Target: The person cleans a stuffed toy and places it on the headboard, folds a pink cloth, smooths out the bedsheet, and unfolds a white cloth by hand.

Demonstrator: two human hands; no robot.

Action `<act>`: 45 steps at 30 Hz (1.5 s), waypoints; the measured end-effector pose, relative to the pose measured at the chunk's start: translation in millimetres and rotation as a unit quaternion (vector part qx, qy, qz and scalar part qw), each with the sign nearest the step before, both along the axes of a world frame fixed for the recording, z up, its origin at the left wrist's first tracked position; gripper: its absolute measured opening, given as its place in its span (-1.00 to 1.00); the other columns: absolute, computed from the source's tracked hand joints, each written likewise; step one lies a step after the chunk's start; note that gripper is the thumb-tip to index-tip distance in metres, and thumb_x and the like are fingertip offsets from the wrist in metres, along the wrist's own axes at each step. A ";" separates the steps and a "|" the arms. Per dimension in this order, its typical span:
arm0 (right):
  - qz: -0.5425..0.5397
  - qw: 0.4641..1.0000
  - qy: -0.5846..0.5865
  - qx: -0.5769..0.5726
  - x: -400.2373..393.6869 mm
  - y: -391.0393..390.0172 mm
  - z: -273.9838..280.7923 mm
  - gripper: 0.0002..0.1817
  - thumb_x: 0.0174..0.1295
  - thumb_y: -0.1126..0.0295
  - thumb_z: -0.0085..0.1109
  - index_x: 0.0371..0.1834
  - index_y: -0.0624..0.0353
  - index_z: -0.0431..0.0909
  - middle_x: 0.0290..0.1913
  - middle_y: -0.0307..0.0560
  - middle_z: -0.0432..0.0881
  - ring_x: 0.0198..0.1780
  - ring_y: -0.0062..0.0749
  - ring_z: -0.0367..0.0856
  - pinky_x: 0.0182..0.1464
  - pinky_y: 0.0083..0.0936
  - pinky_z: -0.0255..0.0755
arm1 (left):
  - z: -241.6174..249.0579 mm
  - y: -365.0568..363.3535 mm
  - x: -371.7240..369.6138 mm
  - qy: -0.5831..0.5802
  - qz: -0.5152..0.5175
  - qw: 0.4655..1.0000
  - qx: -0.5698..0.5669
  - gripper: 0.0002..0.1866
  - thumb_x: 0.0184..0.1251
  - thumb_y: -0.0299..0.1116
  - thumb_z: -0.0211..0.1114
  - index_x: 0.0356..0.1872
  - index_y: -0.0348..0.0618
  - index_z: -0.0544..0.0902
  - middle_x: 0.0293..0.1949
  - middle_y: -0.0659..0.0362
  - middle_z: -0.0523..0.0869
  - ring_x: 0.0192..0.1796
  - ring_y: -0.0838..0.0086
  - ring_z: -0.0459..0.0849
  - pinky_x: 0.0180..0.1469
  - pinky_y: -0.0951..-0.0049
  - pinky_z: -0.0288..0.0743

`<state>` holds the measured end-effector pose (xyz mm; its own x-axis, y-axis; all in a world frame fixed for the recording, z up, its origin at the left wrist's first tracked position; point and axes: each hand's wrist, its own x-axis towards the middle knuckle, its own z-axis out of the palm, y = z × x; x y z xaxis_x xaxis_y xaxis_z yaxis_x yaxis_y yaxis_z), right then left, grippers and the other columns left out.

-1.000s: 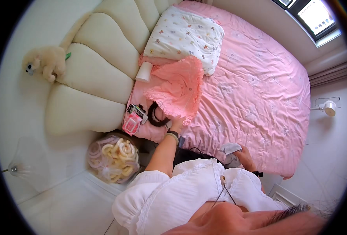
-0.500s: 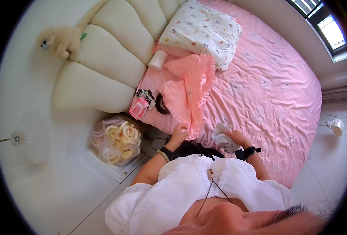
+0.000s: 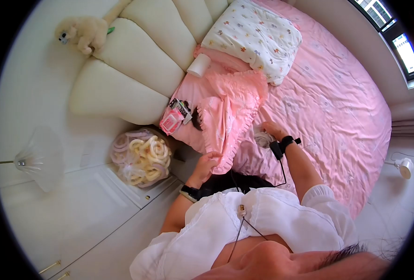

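Observation:
My left hand (image 3: 206, 165) is closed on the near corner of a pink ruffled cloth (image 3: 230, 105), which lies loosely folded on the bed. To the right of that cloth, my right hand (image 3: 274, 129) is closed round a bunched white-grey cloth (image 3: 263, 138) on the pink bedsheet (image 3: 323, 112). Left of the ruffled cloth lie a pink packet (image 3: 171, 122), some small black and white items (image 3: 182, 110) and a dark object (image 3: 196, 119) partly covered by the cloth.
A white roll (image 3: 198, 65) lies near the cream headboard (image 3: 132, 74). Behind is a patterned folded quilt (image 3: 253, 37). A plush toy (image 3: 83, 35) rests on the headboard. Beside the bed, a clear bag of coiled pieces (image 3: 144, 158) stands on a white cabinet (image 3: 118, 184).
My right hand has moved forward over the bed with the white-grey cloth, which is now more bunched. The near part of the pink ruffled cloth has shifted with my left hand. The view has shifted slightly.

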<state>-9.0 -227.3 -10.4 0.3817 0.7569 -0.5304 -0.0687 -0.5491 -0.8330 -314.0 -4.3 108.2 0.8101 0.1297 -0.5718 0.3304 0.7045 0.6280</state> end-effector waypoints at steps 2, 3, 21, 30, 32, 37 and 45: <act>-0.119 0.959 0.256 -0.014 -0.1 21.6 3.8 -0.59 0.33 0.03 0.02 -0.41 0.20 0.52 -0.55 -0.18 0.52 -0.56 -0.35 0.49 -0.48 -0.45 0.41 | 29.5 3.4 -4.5 -0.011 0.007 1.000 0.000 -0.73 0.18 -0.56 0.22 -0.06 -0.28 0.61 -0.27 0.31 0.61 -0.28 0.69 0.52 -0.18 0.70 0.37; -0.213 0.858 0.467 -0.025 -7.8 35.9 10.8 -0.49 0.36 -0.05 -0.02 -0.54 0.17 0.48 -0.63 -0.21 0.46 -0.64 -0.38 0.43 -0.58 -0.48 0.35 | 39.5 5.6 -9.1 -0.015 0.012 1.000 0.000 -0.73 0.19 -0.55 0.23 -0.06 -0.28 0.61 -0.28 0.31 0.61 -0.28 0.69 0.52 -0.18 0.69 0.37; -0.461 0.839 0.282 0.056 -117.0 -195.2 99.3 -0.72 0.21 0.17 0.22 -0.18 0.14 0.62 -0.26 -0.25 0.68 -0.28 -0.49 0.64 -0.23 -0.55 0.55 | 145.9 37.3 -49.5 -0.078 -0.058 0.994 0.058 -0.69 0.02 -0.48 0.25 -0.13 -0.27 0.60 -0.28 0.24 0.63 -0.23 0.59 0.61 -0.20 0.61 0.49; -0.479 0.820 0.105 0.294 89.9 -201.7 151.8 -0.55 0.43 0.03 -0.13 -0.07 0.19 0.57 -0.16 -0.13 0.67 -0.17 -0.37 0.66 -0.09 -0.37 0.59 | 163.8 66.7 230.9 -0.139 -0.067 0.983 0.099 -0.66 0.30 -0.41 0.12 0.06 -0.35 0.54 -0.42 0.31 0.52 -0.45 0.66 0.45 -0.39 0.66 0.39; -0.431 0.809 0.113 0.383 95.1 -183.6 295.4 -0.63 0.41 0.09 -0.05 -0.05 0.15 0.58 -0.17 -0.15 0.68 -0.16 -0.36 0.67 -0.07 -0.39 0.59 | 224.2 79.9 274.4 -0.265 -0.062 0.952 0.140 -0.65 0.26 -0.54 0.11 0.08 -0.35 0.54 -0.46 0.33 0.51 -0.55 0.75 0.39 -0.55 0.78 0.30; -0.493 0.754 -0.013 0.435 32.6 -197.7 436.7 -0.71 0.36 0.18 0.08 -0.13 0.19 0.59 -0.27 -0.11 0.69 -0.32 -0.39 0.67 -0.25 -0.48 0.60 | 336.1 56.0 264.5 -0.417 -0.056 0.877 0.231 -0.57 0.21 -0.54 0.10 0.14 -0.38 0.50 -0.14 0.12 0.66 -0.25 0.52 0.65 -0.17 0.45 0.61; -0.612 0.718 -0.093 0.318 -138.7 -225.4 360.3 -0.78 0.31 0.24 0.14 -0.21 0.18 0.56 -0.34 -0.19 0.64 -0.39 -0.53 0.63 -0.35 -0.59 0.53 | 252.8 24.3 175.9 -0.267 -0.154 0.925 0.222 -0.72 0.18 -0.55 0.22 -0.06 -0.28 0.65 -0.44 0.38 0.59 -0.56 0.82 0.40 -0.57 0.80 0.27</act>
<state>-147.8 -452.7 349.9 0.9870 -0.1394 -0.0802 -0.0313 0.3229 -0.9459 -138.1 20.0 361.0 0.9993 -0.0282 -0.0244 0.0309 0.2629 0.9643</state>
